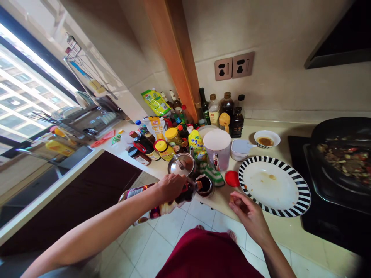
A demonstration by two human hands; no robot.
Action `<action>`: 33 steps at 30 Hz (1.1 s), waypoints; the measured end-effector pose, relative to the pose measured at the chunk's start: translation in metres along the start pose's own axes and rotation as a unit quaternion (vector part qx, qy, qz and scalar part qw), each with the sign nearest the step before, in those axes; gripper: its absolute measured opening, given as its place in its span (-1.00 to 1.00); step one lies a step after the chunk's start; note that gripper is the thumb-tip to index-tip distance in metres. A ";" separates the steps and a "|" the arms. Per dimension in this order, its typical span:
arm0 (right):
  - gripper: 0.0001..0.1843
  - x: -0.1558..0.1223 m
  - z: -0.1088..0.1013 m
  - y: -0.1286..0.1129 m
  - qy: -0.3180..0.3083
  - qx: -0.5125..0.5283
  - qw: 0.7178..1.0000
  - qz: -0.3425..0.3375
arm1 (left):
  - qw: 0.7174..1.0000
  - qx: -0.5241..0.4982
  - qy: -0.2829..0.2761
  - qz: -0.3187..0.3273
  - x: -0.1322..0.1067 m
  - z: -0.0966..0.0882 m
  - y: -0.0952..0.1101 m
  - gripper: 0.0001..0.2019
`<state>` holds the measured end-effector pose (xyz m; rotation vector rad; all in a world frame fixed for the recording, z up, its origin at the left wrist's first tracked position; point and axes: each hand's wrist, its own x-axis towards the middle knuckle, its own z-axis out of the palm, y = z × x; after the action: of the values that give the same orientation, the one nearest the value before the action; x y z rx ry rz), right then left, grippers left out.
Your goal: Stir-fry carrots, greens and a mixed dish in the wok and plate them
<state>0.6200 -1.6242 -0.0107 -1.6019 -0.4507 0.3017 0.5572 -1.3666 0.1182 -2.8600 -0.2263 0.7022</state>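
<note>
Left hand (171, 186): wrapped around a large labelled bottle (169, 207), which is tilted nearly flat, its neck at the mouth of an open glass jar (205, 190). Whether liquid is flowing cannot be told.

Jar: upright, dark inside, near the front edge of the table (282, 228).

Right hand (249, 217): fingers pinching a small orange-brown piece (232, 199), its kind unclear; located between jar and plate, in front of the red lid.

Red lid (232, 178): flat on the table, just beside the plate.

Plate (261, 193): oval, white, black-striped rim, with a few food traces.

Bowl (276, 138): behind the plate, brown liquid inside.

Pitcher (216, 150): lidded, behind the jar; green-striped cloth (213, 175) at its foot.

Pot (181, 164): small, metal-lidded, just beyond the left hand.

Yellow pouch (197, 143): left of the pitcher.

Pan (326, 129): on the stove (327, 227) at right, holding chopped food (344, 158).
</note>
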 end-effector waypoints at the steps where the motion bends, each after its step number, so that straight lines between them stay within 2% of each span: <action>1: -0.61 0.000 0.000 0.000 0.001 0.001 1.000 0.000 | 1.000 0.006 -0.001 -0.002 0.000 0.000 0.000 -0.79; 20: -0.61 0.001 0.004 0.003 0.001 -0.026 1.000 -0.006 | 1.000 0.000 0.006 -0.008 0.003 0.007 -0.004 -0.78; 28: -0.59 -0.003 0.008 0.005 -0.004 -0.051 0.999 0.010 | 0.993 -0.096 0.061 -0.030 -0.007 0.040 -0.016 -0.76; 33: -0.61 0.002 0.019 -0.002 -0.012 -0.058 0.998 -0.001 | 0.972 -0.204 0.106 -0.055 -0.014 0.062 -0.017 -0.81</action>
<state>0.6133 -1.6064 -0.0101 -1.7122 -0.4961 0.2972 0.5144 -1.3435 0.0738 -3.2443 -0.5508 0.3553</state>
